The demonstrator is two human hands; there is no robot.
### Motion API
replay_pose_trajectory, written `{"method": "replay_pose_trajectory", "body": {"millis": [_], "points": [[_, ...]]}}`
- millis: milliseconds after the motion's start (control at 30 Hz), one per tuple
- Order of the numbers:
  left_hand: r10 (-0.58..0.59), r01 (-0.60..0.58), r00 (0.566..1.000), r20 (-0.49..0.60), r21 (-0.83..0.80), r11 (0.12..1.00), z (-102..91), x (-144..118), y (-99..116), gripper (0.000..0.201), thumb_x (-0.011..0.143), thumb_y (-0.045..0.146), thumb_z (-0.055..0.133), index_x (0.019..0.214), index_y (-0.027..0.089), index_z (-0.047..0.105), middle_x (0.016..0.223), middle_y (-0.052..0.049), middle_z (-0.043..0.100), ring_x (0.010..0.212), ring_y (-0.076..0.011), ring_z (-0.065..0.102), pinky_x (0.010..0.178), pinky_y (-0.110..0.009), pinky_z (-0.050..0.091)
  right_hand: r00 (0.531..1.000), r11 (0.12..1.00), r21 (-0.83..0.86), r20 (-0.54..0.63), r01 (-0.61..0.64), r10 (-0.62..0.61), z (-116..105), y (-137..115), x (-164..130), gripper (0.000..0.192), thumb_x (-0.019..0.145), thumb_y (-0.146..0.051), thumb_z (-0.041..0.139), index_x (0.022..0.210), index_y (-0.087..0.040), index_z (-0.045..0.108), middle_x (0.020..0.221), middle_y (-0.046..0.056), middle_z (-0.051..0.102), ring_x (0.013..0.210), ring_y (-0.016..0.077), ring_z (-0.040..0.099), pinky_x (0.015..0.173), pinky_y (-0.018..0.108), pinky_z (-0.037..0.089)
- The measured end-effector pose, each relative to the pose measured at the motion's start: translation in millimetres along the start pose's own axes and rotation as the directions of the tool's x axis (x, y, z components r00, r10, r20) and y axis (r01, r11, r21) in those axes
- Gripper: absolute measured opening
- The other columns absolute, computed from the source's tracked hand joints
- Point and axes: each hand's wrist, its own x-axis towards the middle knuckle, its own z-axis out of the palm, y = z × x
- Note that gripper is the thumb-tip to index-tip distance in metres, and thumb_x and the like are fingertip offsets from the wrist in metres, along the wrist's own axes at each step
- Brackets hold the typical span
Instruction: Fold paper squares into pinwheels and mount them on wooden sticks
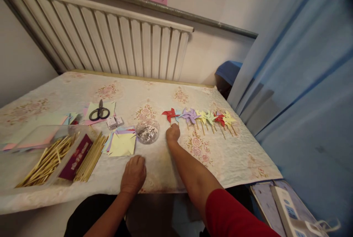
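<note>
Fingers of the right hand are curled into a loose fist at the end of a long, nearly straight forearm that reaches forward from a red sleeve; the grip is closed, and it seems to pinch the stick of the red pinwheel just above it, though the stick itself is hidden by the knuckles. That pinwheel is the leftmost of a row of paper pinwheels in purple, yellow, green and red, lying side by side on the patterned surface with their sticks pointing toward the person. The left hand rests knuckles-up near the front edge of the surface, fingers folded under, wrist bent slightly; whether anything is inside that closed grip I cannot tell. Between the two hands and a little further back stands a clear bowl of small shiny pieces. Left of it lies a stack of coloured paper squares, then loose wooden sticks and a clear box holding more sticks. Black scissors lie on paper further back, beneath a white radiator.
</note>
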Motion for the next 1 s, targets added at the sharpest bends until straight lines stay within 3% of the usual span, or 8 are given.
{"method": "replay_pose_trajectory", "body": {"millis": [200, 433, 567, 767, 1000], "points": [[-0.027, 0.028, 0.999, 0.041, -0.001, 1.0, -0.7, 0, 1, 0.011, 0.087, 0.011, 0.047, 0.088, 0.018, 0.057, 0.093, -0.01, 0.056, 0.092, -0.0259, 0.051, 0.084, -0.039, 0.042, 1.0, 0.999, 0.04, 0.0, 0.027, -0.027, -2, 8, -3, 0.019, 0.075, -0.01, 0.049, 0.088, -0.016, 0.061, 0.087, 0.011, 0.063, 0.081, 0.0225, 0.058, 0.072, 0.03, 0.042], [-0.088, 0.09, 0.991, 0.101, -0.015, 0.996, -1.1, -2, 5, 0.014, 0.086, 0.011, 0.046, 0.091, 0.017, 0.059, 0.097, -0.012, 0.057, 0.096, -0.026, 0.05, 0.087, -0.04, 0.042, 0.992, 0.984, 0.14, 0.043, 0.112, -0.119, -24, 20, -27, 0.024, 0.076, -0.015, 0.046, 0.091, -0.015, 0.064, 0.087, 0.01, 0.066, 0.083, 0.0225, 0.058, 0.079, 0.031, 0.042], [-0.109, 0.109, 0.988, 0.11, 0.002, 0.994, -1.8, -4, 7, 0.016, 0.088, 0.012, 0.044, 0.092, 0.017, 0.059, 0.099, -0.012, 0.058, 0.096, -0.0261, 0.05, 0.088, -0.041, 0.041, 0.982, 0.969, 0.188, 0.068, 0.162, -0.178, -41, 29, -51, 0.024, 0.077, -0.016, 0.044, 0.088, -0.015, 0.065, 0.087, 0.009, 0.067, 0.082, 0.0215, 0.058, 0.08, 0.03, 0.043], [-0.111, 0.111, 0.99, 0.091, -0.001, 0.994, -2.1, -6, 7, 0.019, 0.087, 0.01, 0.044, 0.094, 0.017, 0.06, 0.1, -0.011, 0.057, 0.096, -0.0256, 0.05, 0.088, -0.041, 0.04, 0.924, 0.921, 0.194, 0.119, 0.336, -0.362, -65, 38, -103, 0.027, 0.082, -0.016, 0.041, 0.091, -0.016, 0.066, 0.09, 0.009, 0.066, 0.085, 0.0213, 0.059, 0.082, 0.031, 0.044], [-0.157, 0.156, 0.985, 0.069, 0.024, 0.988, -4.1, -10, 8, 0.017, 0.088, 0.012, 0.045, 0.095, 0.016, 0.06, 0.099, -0.012, 0.058, 0.097, -0.0262, 0.05, 0.087, -0.04, 0.039, 0.902, 0.919, 0.226, 0.221, 0.323, -0.372, -77, 34, -145, 0.024, 0.083, -0.016, 0.044, 0.086, -0.017, 0.067, 0.085, 0.007, 0.068, 0.081, 0.0202, 0.061, 0.077, 0.03, 0.044]]}}
